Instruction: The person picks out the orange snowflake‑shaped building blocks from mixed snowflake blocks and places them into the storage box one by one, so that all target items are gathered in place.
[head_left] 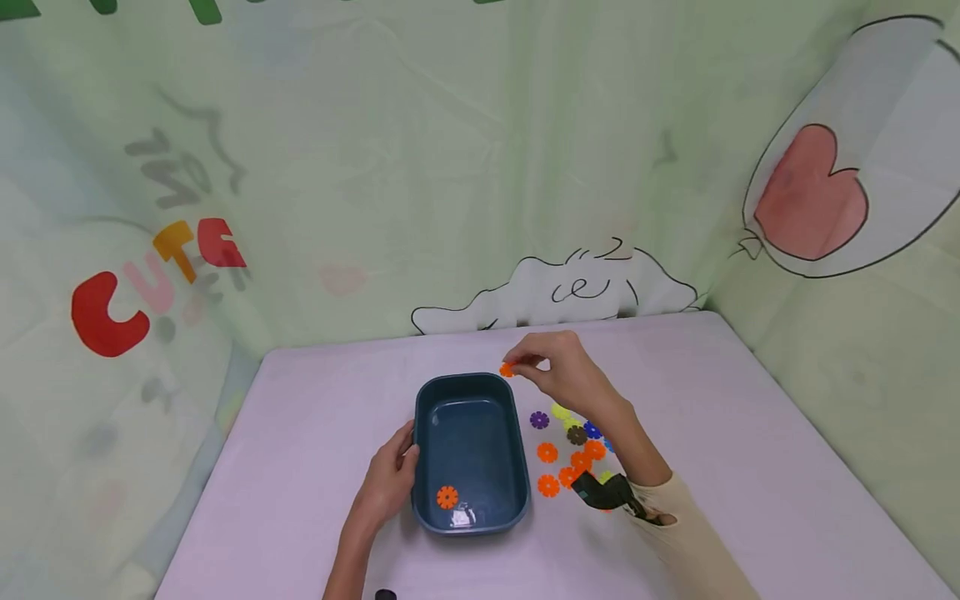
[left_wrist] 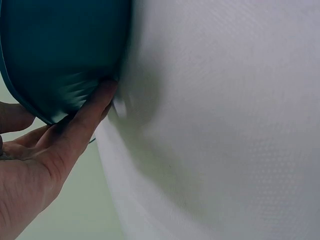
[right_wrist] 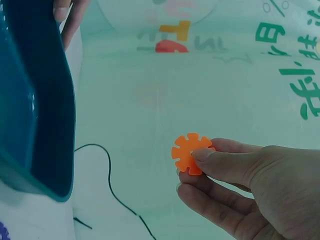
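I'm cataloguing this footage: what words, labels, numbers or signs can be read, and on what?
"CUT", then an unclear red letter: pale green fabric backdrop.
Green characters, cropped or unclear, and faint grey marks, unreadable: same backdrop.
None visible: glossy dark-blue rectangular tray, orange notched plastic disc in the right hand.

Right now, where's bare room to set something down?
Table: left of the tray and left hand, out to the left edge; right of the right arm, out to the right edge. Tray: middle and far end, beyond its one orange disc. Crowded: between tray and right arm, where loose discs bunch; the right hand holds another disc by the tray's far right corner.
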